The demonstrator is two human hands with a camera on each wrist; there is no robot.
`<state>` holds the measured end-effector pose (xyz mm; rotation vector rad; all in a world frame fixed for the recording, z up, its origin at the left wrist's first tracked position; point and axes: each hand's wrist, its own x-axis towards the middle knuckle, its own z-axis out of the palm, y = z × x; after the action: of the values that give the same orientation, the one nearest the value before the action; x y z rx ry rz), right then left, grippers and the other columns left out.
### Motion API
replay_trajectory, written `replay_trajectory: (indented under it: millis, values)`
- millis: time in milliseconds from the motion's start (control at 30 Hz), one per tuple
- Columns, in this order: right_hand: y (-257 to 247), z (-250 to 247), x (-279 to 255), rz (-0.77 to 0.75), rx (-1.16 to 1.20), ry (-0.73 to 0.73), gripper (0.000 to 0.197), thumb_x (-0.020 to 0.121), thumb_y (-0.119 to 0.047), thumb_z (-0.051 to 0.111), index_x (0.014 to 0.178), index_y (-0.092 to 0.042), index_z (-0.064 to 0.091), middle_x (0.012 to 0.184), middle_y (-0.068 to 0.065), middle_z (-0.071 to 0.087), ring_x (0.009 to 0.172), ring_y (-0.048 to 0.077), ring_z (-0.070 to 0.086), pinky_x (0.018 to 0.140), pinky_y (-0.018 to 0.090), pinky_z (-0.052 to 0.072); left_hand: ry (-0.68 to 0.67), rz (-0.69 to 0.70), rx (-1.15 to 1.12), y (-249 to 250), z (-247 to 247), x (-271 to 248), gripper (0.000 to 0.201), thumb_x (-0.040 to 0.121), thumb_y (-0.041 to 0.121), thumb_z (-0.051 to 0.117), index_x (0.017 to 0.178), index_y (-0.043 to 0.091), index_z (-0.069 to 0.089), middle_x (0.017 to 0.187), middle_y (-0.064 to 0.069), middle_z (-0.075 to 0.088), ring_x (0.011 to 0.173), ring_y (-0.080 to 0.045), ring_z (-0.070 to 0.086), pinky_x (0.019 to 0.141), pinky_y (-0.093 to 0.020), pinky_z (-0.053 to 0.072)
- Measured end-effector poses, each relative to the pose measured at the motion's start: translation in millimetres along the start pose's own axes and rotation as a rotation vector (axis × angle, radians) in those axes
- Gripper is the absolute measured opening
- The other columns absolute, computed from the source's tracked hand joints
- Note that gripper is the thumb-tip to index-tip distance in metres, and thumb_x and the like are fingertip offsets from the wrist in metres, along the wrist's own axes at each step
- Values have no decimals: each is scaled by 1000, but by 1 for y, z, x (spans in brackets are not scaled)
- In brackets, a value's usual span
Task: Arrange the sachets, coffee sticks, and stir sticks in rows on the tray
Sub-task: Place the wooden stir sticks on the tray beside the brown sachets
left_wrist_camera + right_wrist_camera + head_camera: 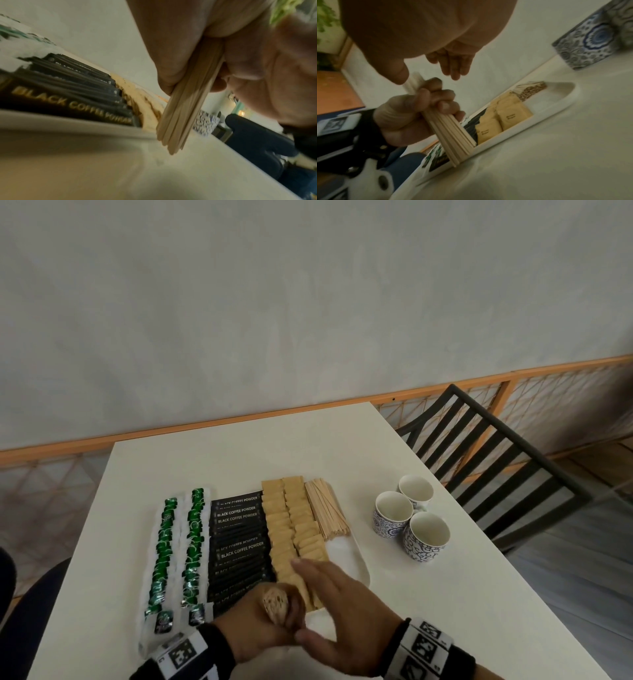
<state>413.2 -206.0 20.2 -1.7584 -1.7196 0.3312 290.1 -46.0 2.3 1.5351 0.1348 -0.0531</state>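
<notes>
A white tray [346, 556] holds rows of green-and-white sachets [164, 549], black coffee sticks [239, 546], brown sachets [291, 529] and a pile of wooden stir sticks [325, 510] at its far right. My left hand [270, 628] grips a bundle of stir sticks [276, 603] upright at the tray's near edge. In the left wrist view the bundle [185, 105] has its lower ends at the table beside the tray rim. My right hand [339, 604] is beside the bundle with fingers [453, 65] straight and the thumb by the sticks' top ends.
Three blue-patterned cups [424, 537] stand on the table right of the tray. A black slatted chair [496, 460] is at the table's far right side. The tray's near right part is bare white.
</notes>
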Motion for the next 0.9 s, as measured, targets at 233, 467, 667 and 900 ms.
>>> replay_trajectory:
  millis: [233,467,667,900]
  values:
    - [-3,-13,17,234,95,-73,79,67,-67,73,129,-31,40,120,-15,53,104,-1,51,91,23,47,-3,199,-193,44,-6,13,34,74,-6,76,62,17,55,73,-10,56,69,-24,56,65,-33,50]
    - [-9,-11,38,278,412,-22,39,82,-23,71,107,-44,51,98,-8,66,90,11,65,81,31,56,66,230,-164,64,2,17,33,67,8,84,59,20,55,88,-7,57,86,-23,54,77,-32,46]
    - [-7,-7,39,229,221,-86,27,87,-30,60,105,-11,62,92,9,65,75,5,51,70,26,49,156,48,-206,58,-2,17,42,51,29,95,54,22,54,113,5,58,92,-6,60,74,-32,49]
    - [-12,-4,51,24,58,46,37,76,-10,68,112,-8,62,100,15,68,100,30,60,94,30,39,119,-72,-341,44,-5,24,41,54,16,93,55,16,52,118,-10,61,112,-24,57,82,-35,50]
